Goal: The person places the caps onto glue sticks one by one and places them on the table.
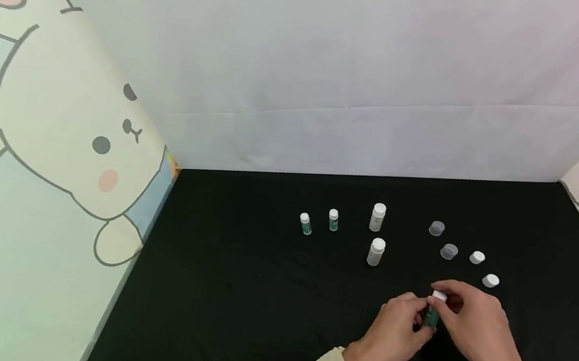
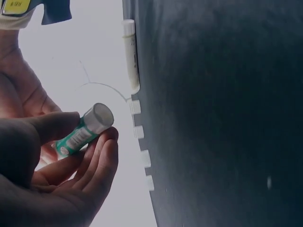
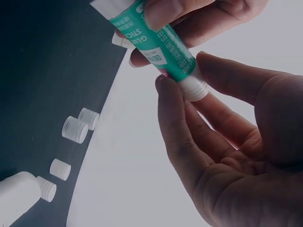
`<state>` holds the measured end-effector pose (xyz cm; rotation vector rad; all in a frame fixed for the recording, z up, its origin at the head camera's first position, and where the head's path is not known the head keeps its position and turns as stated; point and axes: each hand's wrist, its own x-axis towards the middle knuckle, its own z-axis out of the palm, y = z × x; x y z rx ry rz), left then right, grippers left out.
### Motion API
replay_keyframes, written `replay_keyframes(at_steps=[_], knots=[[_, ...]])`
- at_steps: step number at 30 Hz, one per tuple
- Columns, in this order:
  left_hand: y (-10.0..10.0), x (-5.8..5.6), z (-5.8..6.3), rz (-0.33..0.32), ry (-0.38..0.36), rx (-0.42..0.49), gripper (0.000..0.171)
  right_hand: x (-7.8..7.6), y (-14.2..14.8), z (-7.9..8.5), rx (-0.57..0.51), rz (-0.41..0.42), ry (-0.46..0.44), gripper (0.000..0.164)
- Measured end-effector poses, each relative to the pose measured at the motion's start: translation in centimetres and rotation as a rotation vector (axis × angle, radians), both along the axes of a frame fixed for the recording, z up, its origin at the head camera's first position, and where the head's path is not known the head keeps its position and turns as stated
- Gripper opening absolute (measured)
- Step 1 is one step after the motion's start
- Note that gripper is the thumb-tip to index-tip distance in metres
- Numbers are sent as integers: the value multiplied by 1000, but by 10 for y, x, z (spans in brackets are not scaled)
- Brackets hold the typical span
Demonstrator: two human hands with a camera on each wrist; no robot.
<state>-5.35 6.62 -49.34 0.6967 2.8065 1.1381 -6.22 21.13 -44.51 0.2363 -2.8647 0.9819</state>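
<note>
A green-labelled glue stick [image 1: 433,318] with white ends is held between both hands above the black table. My left hand [image 1: 395,333] grips its green body, thumb on one side and fingers on the other. My right hand [image 1: 478,324] pinches the white upper end with thumb and forefinger. In the right wrist view the glue stick [image 3: 156,42] lies slantwise, its white end between the right fingertips. The left wrist view shows the glue stick's [image 2: 78,139] opposite white end facing the camera, with the left hand [image 2: 61,175] around the body.
Beyond the hands stand two white caps [image 1: 490,280] and two translucent cups [image 1: 449,252]. Farther left are two white bottles [image 1: 375,252] and two small green-labelled glue sticks [image 1: 333,220]. A pale wall [image 1: 342,138] borders the black table [image 1: 224,297] at the back.
</note>
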Motion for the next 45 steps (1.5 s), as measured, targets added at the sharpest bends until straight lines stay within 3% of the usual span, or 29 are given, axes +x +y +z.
replay_keyframes(at_steps=[16,26,41,45], knots=[[20,1,-7,-3,-103,67,16,1,12,-6,55,-10,-131,17],[28,2,-10,-5,-100,-30,12,-1,19,-12,56,-7,-147,16],[40,-1,-15,-16,-74,-97,17,-4,23,-18,92,0,-190,13],[44,-1,-14,-1,-116,-128,12,-6,26,-20,104,7,-215,14]])
